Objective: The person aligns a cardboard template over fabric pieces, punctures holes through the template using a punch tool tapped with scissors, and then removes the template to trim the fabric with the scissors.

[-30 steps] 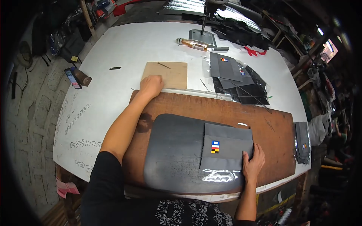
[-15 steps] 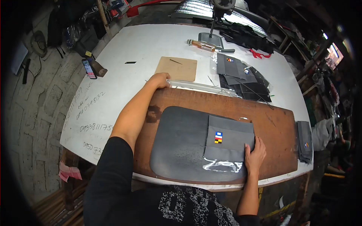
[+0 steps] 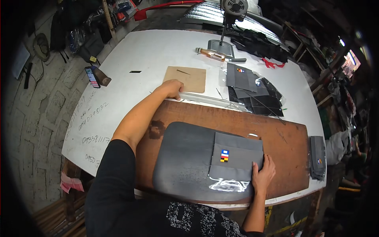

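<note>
A grey fabric panel [image 3: 237, 148] with a small patch of coloured flags [image 3: 224, 155] lies on a dark grey rounded mat [image 3: 179, 158]. At the panel's right edge rests my right hand [image 3: 263, 173], thumb on the fabric and fingers spread along the edge. Clear plastic [image 3: 229, 185] shines below the panel. My left hand [image 3: 172, 89] reaches across the table, its fingers curled down at the left end of a long clear strip [image 3: 213, 99]. Those fingertips are partly hidden. A brown cardboard square [image 3: 185, 79] with a thin dark tool on it lies just beyond.
A brown board [image 3: 288, 158] lies under the mat on the white table [image 3: 126, 51]. Grey and black pieces [image 3: 246, 85] are piled at right, near a bottle [image 3: 211, 53] and a machine [image 3: 235, 8]. A phone [image 3: 92, 77] stands left; folded pieces [image 3: 317, 156] lie at the right edge.
The whole view has shifted, so the table sits lower in it. My left hand has moved slightly right along the strip. My right hand stays at the panel's edge.
</note>
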`<action>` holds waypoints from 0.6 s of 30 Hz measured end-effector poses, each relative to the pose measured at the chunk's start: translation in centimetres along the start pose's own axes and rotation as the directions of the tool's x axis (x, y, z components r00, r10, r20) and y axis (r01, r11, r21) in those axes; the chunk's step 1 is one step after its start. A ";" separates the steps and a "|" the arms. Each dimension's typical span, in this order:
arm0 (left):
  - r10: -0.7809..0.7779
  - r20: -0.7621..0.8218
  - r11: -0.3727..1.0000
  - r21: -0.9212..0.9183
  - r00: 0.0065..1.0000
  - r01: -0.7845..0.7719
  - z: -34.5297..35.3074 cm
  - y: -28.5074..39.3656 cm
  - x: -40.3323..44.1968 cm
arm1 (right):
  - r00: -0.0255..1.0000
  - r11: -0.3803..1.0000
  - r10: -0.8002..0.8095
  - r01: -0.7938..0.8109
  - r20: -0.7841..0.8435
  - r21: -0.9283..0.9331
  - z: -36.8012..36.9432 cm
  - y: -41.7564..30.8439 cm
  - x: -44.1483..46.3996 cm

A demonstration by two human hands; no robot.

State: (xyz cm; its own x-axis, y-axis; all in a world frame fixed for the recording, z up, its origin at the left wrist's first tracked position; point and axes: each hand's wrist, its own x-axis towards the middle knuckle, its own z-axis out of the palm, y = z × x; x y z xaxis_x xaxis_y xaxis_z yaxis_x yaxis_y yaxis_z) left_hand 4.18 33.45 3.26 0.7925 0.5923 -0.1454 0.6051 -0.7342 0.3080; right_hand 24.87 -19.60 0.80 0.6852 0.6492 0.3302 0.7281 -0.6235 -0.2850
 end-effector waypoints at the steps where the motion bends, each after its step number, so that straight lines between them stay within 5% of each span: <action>1: 0.023 0.000 1.000 -0.003 1.000 -0.023 0.1 0.2 0.2 | 1.000 1.000 0.002 -0.002 0.001 0.000 0.0 0.0 -0.1; 12: 0.028 0.137 0.995 0.095 0.990 -0.041 -0.9 1.5 0.3 | 1.000 1.000 -0.020 0.020 -0.012 -0.006 0.2 0.1 -0.1; 18: 0.102 -0.083 0.990 0.101 0.991 -0.093 -4.2 2.0 0.5 | 1.000 1.000 -0.009 0.009 -0.003 -0.008 0.0 -0.2 -0.1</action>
State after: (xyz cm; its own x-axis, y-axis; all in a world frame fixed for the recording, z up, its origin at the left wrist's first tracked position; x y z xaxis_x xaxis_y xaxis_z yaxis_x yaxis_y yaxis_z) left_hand 5.49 33.66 7.71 0.8411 0.5398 -0.0345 0.5329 -0.8161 0.2234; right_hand 24.69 -19.56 0.86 0.6788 0.6531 0.3358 0.7338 -0.6215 -0.2746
